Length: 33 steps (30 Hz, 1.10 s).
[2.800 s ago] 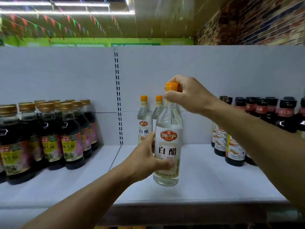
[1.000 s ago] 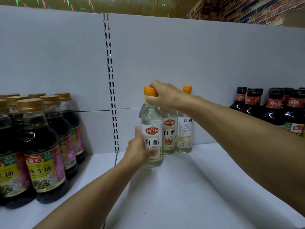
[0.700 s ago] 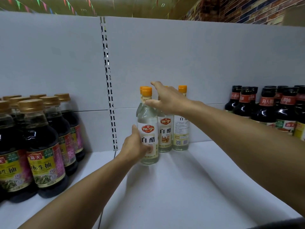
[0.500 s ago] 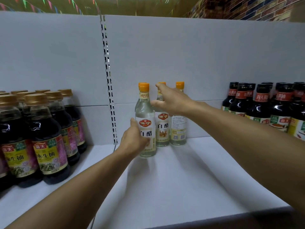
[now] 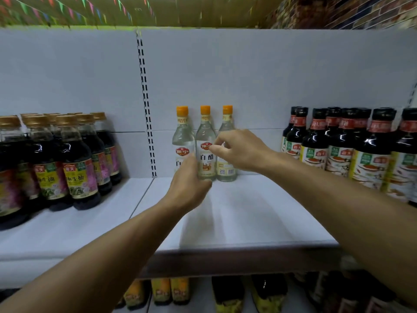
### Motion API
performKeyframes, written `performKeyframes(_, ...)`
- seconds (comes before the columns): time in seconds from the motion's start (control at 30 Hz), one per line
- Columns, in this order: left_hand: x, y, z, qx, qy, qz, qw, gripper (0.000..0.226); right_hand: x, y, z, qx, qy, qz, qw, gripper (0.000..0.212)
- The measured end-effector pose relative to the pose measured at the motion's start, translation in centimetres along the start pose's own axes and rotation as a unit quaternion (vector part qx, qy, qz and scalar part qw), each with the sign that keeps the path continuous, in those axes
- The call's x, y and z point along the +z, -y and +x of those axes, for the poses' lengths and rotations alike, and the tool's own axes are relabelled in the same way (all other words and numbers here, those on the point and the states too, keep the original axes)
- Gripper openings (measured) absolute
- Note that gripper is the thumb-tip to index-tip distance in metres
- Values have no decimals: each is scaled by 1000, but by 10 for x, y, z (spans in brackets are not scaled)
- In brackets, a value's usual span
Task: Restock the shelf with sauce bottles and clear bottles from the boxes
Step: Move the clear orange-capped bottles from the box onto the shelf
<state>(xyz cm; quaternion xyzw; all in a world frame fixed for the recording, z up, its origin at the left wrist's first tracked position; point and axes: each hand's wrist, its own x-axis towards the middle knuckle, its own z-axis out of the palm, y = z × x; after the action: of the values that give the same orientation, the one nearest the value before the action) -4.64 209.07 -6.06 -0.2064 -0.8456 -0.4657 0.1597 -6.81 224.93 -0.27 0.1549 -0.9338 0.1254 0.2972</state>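
Item: three clear bottles (image 5: 205, 143), orange-capped, upright in a row touching the shelf's (image 5: 248, 222) back panel at 12 o'clock, labels mostly forward, presumably for display. Left hand (image 5: 188, 188) sits low in front of the left and middle bottles, fingers loosely curled, grip on either not determinable; right hand (image 5: 239, 151) at 1 o'clock, fingers narrowly curled by the middle label, seemingly holding nothing. Flanking stock: gold-capped sauce bottles (image 5: 76, 163) at 9 o'clock, black-capped sauce bottles (image 5: 343, 145) at 3 o'clock, the gap between evidently reserved for further clear stock.
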Motion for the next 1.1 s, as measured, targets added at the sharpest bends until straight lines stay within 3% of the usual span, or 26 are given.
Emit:
performKeyframes(0.3,20,-43,-69,23,8,9,1000,63,-43,7,-77,-20,23,51,998,25)
performKeyframes(0.57,27,-45,-109,7,24,3,1000,54,-56,24,-140,-19,30,83,996,23)
performKeyframes(0.87,24,-18,-151,26,128,-4,991,32,-27,48,-185,18,61,108,992,17)
performKeyframes(1.1,22,29,-193,10,185,5,983,36,11,70,-227,73,113,136,982,19)
